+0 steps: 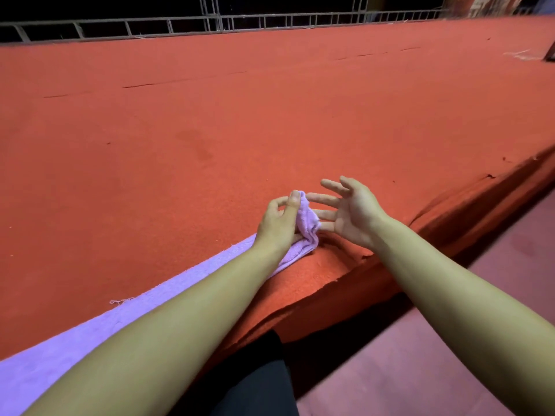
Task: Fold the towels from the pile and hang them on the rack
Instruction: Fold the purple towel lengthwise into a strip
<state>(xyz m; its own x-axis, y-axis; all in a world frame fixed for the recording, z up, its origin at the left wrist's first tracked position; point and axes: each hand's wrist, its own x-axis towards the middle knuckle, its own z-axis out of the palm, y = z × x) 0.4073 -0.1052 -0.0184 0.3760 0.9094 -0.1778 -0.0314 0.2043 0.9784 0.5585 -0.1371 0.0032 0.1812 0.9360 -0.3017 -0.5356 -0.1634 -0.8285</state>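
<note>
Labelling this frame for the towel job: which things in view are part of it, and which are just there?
Part of the job:
- lilac towel, stretched along the near edge of the surface
- left hand, gripping the towel's far end
- right hand, fingers spread, beside that end

Just there:
- red felt-covered surface
- metal railing behind it
- pinkish floor

No rack or towel pile visible.

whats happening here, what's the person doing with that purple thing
A person is working a purple towel laid along the near edge of a red surface. The left hand pinches the towel's far end, lifted and bunched. The right hand is open beside it, fingers spread, holding nothing. No fold is finished yet, and no pile shows in view.
</note>
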